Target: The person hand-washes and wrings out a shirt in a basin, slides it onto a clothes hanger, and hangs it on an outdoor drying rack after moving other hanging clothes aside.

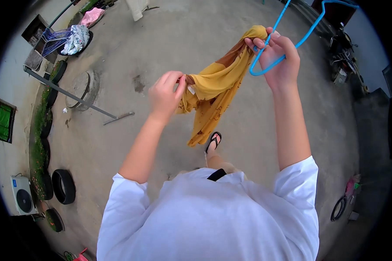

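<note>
A yellow garment (220, 82) with brown trim and dark printing hangs stretched between my two hands, its lower folds dangling free. My left hand (166, 93) is closed, pinching a brown edge near a small white label. Higher up on the right, my right hand (279, 56) is closed on the garment's bunched end and on a blue clothes hanger (272, 66). The hanger's rounded end loops past my fingers, and its far part runs out of view at the top. The garment's exact kind is hidden by its folds.
A metal pole stand (69, 93) rises at the left, near purple hangers (54, 40) and a patterned cloth (77, 39). Tyre planters (43, 152) line the left wall beside an air-conditioner unit (24, 195). A motorbike (346, 56) stands at the right.
</note>
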`<state>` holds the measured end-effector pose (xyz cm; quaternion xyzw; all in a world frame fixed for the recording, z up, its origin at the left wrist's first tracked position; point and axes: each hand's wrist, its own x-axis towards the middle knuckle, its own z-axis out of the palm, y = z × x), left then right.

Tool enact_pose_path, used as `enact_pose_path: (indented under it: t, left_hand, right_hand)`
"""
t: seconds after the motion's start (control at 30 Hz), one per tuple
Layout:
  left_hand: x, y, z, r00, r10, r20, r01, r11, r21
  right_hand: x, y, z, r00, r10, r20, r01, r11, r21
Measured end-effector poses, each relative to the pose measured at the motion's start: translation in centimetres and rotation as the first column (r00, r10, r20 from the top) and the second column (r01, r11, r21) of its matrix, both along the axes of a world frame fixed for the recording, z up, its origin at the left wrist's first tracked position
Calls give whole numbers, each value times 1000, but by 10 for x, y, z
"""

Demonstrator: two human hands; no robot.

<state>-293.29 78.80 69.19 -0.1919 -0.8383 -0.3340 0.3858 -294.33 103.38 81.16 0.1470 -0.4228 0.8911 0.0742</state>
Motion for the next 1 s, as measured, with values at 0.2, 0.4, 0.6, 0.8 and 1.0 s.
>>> enact_pose_path:
  t: [0.2,0.4,0.6,0.8,1.0]
  left_hand:
    - [-169,-15,36,887,-342,309,138,836,530]
    - [-305,-6,84,758,-580,299,216,656,724]
    - [-422,-27,99,767,-545,339,120,640,759]
    - [-544,-63,89,724,-639,261,146,511,847]
    - [-701,-102,102,666,-705,243,151,447,882]
  right_hand:
    - [-157,7,-54,989,115,89,-124,987,107]
    - [-307,-40,-67,933,239,268,-334,849,410]
    - [-421,-119,-91,770,565,297,-636,720,278]
    - [-562,-162,-105,901,288,323,-422,750,509]
    - [-727,-194,-103,933,191,304,-337,759,557]
